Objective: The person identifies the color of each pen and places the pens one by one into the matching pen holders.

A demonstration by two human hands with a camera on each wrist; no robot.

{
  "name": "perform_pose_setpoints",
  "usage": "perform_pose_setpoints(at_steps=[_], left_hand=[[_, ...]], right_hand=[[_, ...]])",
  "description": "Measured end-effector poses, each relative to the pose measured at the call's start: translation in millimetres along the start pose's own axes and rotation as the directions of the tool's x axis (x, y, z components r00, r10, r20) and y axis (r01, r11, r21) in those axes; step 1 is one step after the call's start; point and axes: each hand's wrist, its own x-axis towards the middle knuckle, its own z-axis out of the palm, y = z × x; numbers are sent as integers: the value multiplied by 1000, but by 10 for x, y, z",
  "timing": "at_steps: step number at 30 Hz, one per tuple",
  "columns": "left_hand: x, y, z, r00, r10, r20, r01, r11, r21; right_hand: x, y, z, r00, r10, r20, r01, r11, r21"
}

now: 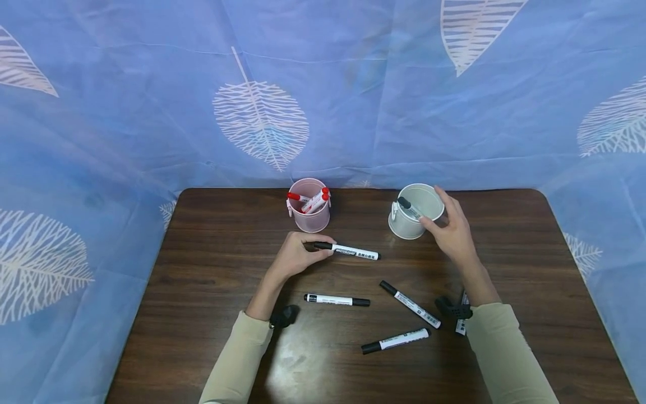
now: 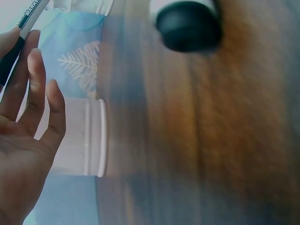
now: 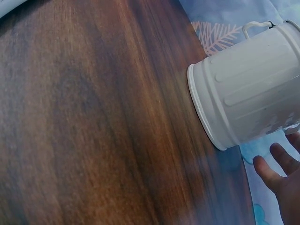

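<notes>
Sorting looks partly done. Your left hand [image 1: 295, 253] pinches the capped end of a black marker [image 1: 350, 251], which lies on the worktop [image 1: 212, 269] just in front of the pink cup [image 1: 309, 213]. That cup holds three red markers [image 1: 314, 200]. Your right hand [image 1: 452, 229] rests with relaxed fingers against the white cup [image 1: 415, 220], thumb at its near wall; whether it grips the cup, I cannot tell. One black marker [image 1: 409, 207] already stands inside. Judged remaining: the pinched marker, plus three black markers [image 1: 410, 303] loose nearer you than both hands, and a fourth [image 1: 461, 320] half hidden beside your right wrist.
</notes>
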Motion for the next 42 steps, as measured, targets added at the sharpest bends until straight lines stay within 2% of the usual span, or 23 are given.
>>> perform_pose_setpoints(at_steps=[5, 14, 25, 28, 35, 42], left_hand=[[66, 92, 38, 999, 31, 16, -31, 999, 13], [153, 218, 81, 999, 46, 13, -47, 998, 35], [226, 328, 122, 1000, 11, 12, -11, 1000, -2], [265, 352, 130, 1000, 12, 10, -12, 1000, -16], [335, 368, 161, 1000, 15, 18, -13, 992, -129], [399, 405, 175, 999, 33, -8, -34, 991, -133]], right_hand=[[-19, 32, -24, 1000, 13, -6, -13, 1000, -2], [-15, 41, -14, 1000, 10, 3, -10, 1000, 2], [-4, -3, 7, 1000, 18, 17, -19, 1000, 8], [-11, -12, 13, 1000, 26, 16, -26, 1000, 11], [-5, -4, 13, 1000, 17, 8, -17, 1000, 6], [-3, 0, 14, 1000, 18, 17, -18, 1000, 8]])
